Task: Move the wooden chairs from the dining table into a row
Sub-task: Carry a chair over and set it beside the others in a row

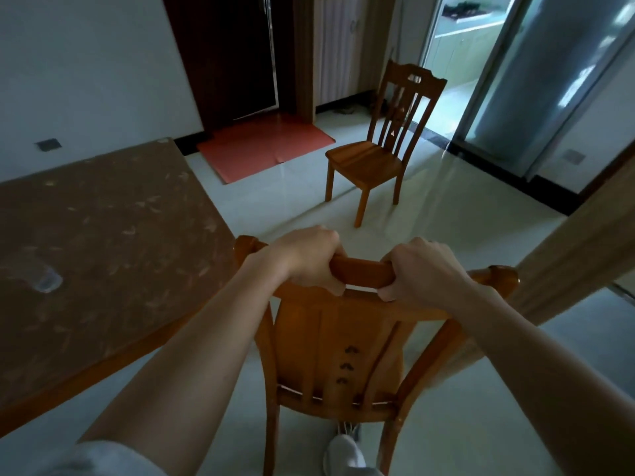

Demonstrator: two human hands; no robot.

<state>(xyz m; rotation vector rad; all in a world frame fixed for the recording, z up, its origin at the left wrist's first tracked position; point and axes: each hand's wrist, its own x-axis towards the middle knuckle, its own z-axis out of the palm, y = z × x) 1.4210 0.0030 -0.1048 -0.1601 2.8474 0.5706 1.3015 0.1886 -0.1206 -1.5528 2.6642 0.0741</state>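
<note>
A wooden chair [338, 359] with a slatted back stands right in front of me, its back toward me. My left hand [305, 259] and my right hand [421, 271] both grip its top rail, side by side. The dining table [103, 242] with a brown patterned top lies just to the left, its corner close to the chair's left post. A second wooden chair [374, 156] stands alone on the pale floor farther ahead, its seat facing left toward the red mat.
A red mat [264, 146] lies before a dark door [226, 53] at the back. Sliding glass doors [536, 80] open at the right. A beige wall edge [577, 255] juts in at the right. My white shoe [345, 451] shows under the chair.
</note>
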